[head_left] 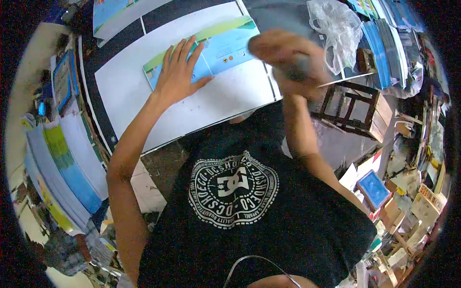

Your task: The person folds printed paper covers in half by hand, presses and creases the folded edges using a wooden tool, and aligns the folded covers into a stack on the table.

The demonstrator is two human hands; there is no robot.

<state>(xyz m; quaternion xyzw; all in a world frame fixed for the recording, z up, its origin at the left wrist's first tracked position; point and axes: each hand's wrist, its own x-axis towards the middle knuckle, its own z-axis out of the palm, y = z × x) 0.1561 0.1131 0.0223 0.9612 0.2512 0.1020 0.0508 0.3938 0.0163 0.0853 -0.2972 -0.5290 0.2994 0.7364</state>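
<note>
My left hand (180,69) lies flat with fingers spread on a blue and green printed sheet (225,45), pressing it to the table. The printed sheet has a pale line across its middle, like a fold or panel edge. Beneath it lies a large white sheet (129,86). My right hand (293,57) is raised just past the right end of the printed sheet and is smeared by motion. Its fingers look curled around a dark, roundish thing (300,68) that is too blurred to name.
A stack of printed sheets (115,21) stands at the table's back left. A crumpled clear plastic bag (336,29) lies at the back right beside blue stacks (377,53). A wooden stool (353,108) stands to the right. More paper stacks (72,163) fill the left side.
</note>
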